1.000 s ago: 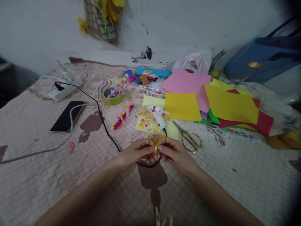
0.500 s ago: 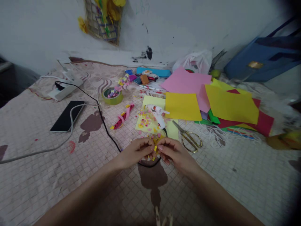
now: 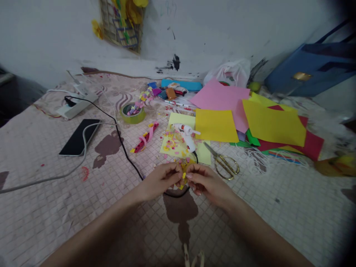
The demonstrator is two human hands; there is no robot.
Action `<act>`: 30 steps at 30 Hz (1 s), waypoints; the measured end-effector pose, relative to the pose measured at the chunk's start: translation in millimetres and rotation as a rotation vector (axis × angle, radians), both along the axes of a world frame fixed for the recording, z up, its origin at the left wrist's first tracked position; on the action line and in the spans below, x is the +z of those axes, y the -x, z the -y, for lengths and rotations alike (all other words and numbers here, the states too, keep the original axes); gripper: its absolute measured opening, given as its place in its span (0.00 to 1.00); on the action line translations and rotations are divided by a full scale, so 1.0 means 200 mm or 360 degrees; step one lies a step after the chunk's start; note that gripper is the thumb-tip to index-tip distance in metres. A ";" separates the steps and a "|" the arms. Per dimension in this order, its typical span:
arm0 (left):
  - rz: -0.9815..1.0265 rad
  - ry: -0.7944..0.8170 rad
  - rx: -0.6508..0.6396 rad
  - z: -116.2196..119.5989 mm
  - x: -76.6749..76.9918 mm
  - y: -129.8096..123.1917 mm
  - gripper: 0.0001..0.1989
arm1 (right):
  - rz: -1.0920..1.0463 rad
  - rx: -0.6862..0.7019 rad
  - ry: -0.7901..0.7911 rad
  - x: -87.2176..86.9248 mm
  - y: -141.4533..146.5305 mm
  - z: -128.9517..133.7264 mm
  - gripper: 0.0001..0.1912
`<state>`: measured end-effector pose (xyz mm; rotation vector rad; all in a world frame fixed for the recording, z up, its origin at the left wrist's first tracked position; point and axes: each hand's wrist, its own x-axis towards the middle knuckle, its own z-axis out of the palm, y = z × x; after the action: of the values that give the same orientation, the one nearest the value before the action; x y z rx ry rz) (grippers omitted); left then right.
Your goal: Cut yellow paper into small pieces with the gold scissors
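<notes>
Head view: left hand [image 3: 164, 181], fingertips pinched on small yellow piece [image 3: 184, 175]; piece lying between both hands, neither clearly nearer, long axis indistinct; right hand [image 3: 210, 181], pinching its right side; scissors [image 3: 221, 160], farther right.

The left hand [image 3: 162, 180] and right hand [image 3: 209, 180] pinched a yellow scrap [image 3: 184, 175]; a power strip [image 3: 82, 105] lay near the counter's [image 3: 278, 222] far-left corner.

I find the small yellow piece [image 3: 184, 175] I hold matt and paper-like. White pistol-shaped glue gun [image 3: 189, 142]: smooth plastic. Gold-handled scissors [image 3: 220, 157]: metal, handles glossy. Square yellow sheet [image 3: 216, 125]: smooth, matt, paper-like. Yellow-green ring of tape [image 3: 134, 119]: glossy plastic. Pale pink, grid-patterned worktop cover [image 3: 52, 207]: matt, wrinkled; cloth or plastic, I cannot tell.
</notes>
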<state>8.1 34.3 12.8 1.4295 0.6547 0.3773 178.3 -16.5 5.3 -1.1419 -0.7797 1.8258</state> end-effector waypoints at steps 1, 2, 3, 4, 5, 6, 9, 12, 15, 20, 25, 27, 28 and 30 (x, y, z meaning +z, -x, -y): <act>-0.0002 0.0002 -0.0003 0.00 0.00 0.00 0.10 | -0.0011 0.0012 0.0008 0.00 0.00 0.00 0.06; -0.0002 0.0005 -0.0005 0.00 0.01 0.00 0.10 | -0.0015 0.0021 0.0013 0.00 0.00 0.00 0.06; -0.0005 0.0007 -0.0007 0.00 0.01 0.00 0.10 | -0.0011 0.0027 0.0014 0.00 0.00 0.00 0.06; -0.0010 0.0007 -0.0007 0.00 0.01 0.00 0.10 | -0.0001 0.0030 0.0012 0.00 0.00 0.00 0.06; -0.0016 0.0005 -0.0005 0.00 0.01 0.00 0.09 | 0.0009 0.0033 0.0009 0.00 0.00 0.00 0.06; -0.0025 0.0001 -0.0003 0.00 0.01 0.00 0.09 | 0.0018 0.0038 0.0006 0.00 0.00 0.01 0.06; -0.0044 -0.0022 -0.0002 0.00 0.00 0.00 0.10 | 0.0026 0.0058 -0.0003 -0.01 -0.01 0.01 0.05; -0.0056 -0.0035 -0.0008 0.00 0.00 0.00 0.10 | 0.0020 0.0056 -0.0008 -0.03 -0.01 0.01 0.05; -0.0078 -0.0121 0.0070 0.01 -0.01 0.00 0.09 | 0.0040 0.0023 -0.0019 -0.03 -0.01 0.00 0.05; -0.0277 -0.0696 0.0398 0.04 0.01 -0.02 0.05 | 0.0211 -0.0139 -0.0121 -0.02 0.00 0.00 0.06; -0.0358 -0.1037 0.0368 0.06 0.04 -0.03 0.04 | 0.0313 -0.0163 -0.0210 -0.02 0.01 0.01 0.06; -0.0351 -0.1032 0.0367 0.06 0.04 -0.03 0.04 | 0.0329 -0.0148 -0.0230 -0.02 0.01 0.01 0.06; -0.0354 -0.1013 0.0375 0.06 0.04 -0.03 0.05 | 0.0336 -0.0142 -0.0233 -0.02 0.01 0.01 0.06; -0.0365 -0.0941 0.0390 0.06 0.03 -0.03 0.06 | 0.0347 -0.0132 -0.0230 -0.02 0.01 0.01 0.06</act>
<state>13.2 22.9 18.2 1.9789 0.9599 0.6420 176.5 -19.2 2.2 -1.2722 -0.9584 1.5677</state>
